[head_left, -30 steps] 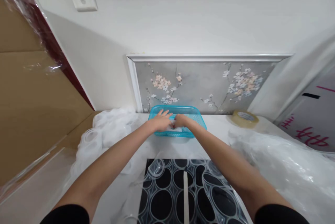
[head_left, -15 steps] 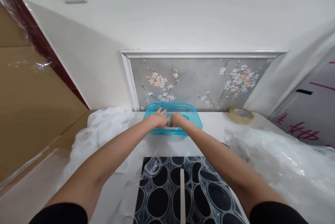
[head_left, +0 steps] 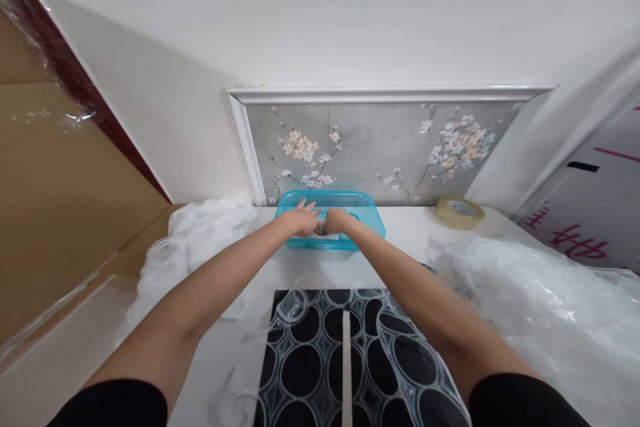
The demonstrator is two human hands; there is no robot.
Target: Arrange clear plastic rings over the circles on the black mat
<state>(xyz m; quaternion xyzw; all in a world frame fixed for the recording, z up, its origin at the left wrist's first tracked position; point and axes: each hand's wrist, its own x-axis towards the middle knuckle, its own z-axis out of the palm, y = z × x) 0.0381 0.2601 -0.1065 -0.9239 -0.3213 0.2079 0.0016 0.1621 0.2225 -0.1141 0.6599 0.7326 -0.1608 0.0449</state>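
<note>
From the head view, both arms reach far out to a blue basket [head_left: 367, 214] at the back edge of the white worktop [head_left: 405, 240], right against the flower picture [head_left: 375, 147] on the wall. The left hand [head_left: 300, 222] lies with fingers spread in the basket. The right hand [head_left: 337, 222] is curled, touching a small white thing [head_left: 320, 230] between the hands; I cannot tell if it pinches it. Clear plastic wrap [head_left: 540, 307] crowds the right side and plastic rings [head_left: 165, 260] the left. A tape roll [head_left: 459, 211] sits near the basket. The middle strip is open.

Since a second ago, the hands have stayed in the basket; only the camera shifted a little.
</note>
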